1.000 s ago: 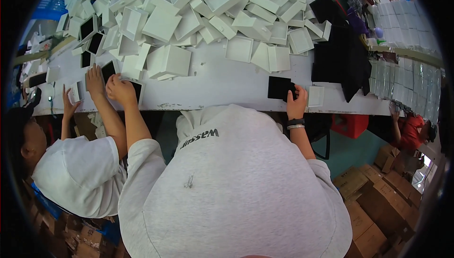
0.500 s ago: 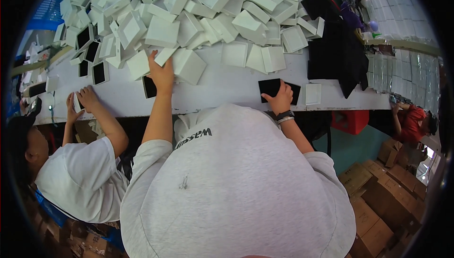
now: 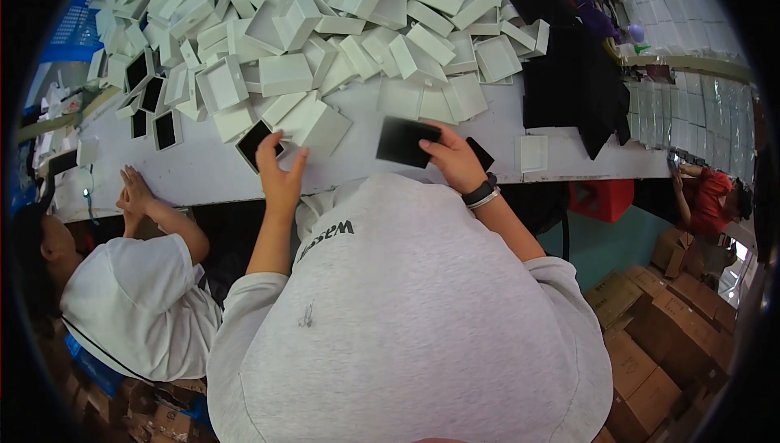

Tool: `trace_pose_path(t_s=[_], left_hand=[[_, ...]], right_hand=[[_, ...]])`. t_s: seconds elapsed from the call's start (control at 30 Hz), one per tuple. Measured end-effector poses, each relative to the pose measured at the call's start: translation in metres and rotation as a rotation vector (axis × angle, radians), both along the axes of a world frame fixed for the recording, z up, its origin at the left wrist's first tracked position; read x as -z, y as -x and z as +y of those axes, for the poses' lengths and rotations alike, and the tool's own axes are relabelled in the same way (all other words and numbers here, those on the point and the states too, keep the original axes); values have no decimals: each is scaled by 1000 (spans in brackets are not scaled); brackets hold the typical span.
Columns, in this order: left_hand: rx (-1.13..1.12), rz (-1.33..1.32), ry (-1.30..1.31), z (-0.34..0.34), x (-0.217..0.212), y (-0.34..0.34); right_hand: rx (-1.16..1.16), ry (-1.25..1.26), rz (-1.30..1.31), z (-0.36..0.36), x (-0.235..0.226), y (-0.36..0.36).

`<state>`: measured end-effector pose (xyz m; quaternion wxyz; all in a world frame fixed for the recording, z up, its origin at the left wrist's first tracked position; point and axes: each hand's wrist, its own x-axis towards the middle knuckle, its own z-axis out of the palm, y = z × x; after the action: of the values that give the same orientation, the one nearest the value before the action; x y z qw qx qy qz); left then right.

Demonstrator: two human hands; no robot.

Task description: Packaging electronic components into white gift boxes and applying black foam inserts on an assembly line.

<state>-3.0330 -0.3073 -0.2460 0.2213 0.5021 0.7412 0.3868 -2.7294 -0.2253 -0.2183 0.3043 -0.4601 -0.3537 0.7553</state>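
Note:
My right hand (image 3: 457, 158) grips a flat black rectangular pad (image 3: 398, 141) by its right end, thumb on top, above the white table. Beside that hand, partly hidden by it, lies another black pad (image 3: 481, 153). My left hand (image 3: 280, 167) has thumb and fingers spread apart. Its fingertips overlap the edge of a white box with a black inside (image 3: 253, 149); whether they touch it I cannot tell. Just beyond lies a white box (image 3: 318, 128) at the near edge of a large heap of white boxes and lids (image 3: 284, 73).
A small white tray (image 3: 534, 154) lies at the right, near large black sheets (image 3: 561, 89). Several black-lined boxes (image 3: 168, 129) stand at the left. A co-worker's hands (image 3: 136, 191) are at the table's left edge. Cardboard boxes (image 3: 650, 362) fill the floor at right.
My right hand has picked up a black pad and brought it left. My left hand has drawn back from the heap toward me. The black-lined box near it has turned and shows more.

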Motion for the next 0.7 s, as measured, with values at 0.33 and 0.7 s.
trace_pose_path(t_s=[0.33, 0.7], left_hand=[[22, 390, 19, 14, 10, -28], [383, 20, 133, 1, 10, -59]], right_hand=[[69, -44, 74, -3, -11, 6], [150, 124, -94, 0, 35, 11]])
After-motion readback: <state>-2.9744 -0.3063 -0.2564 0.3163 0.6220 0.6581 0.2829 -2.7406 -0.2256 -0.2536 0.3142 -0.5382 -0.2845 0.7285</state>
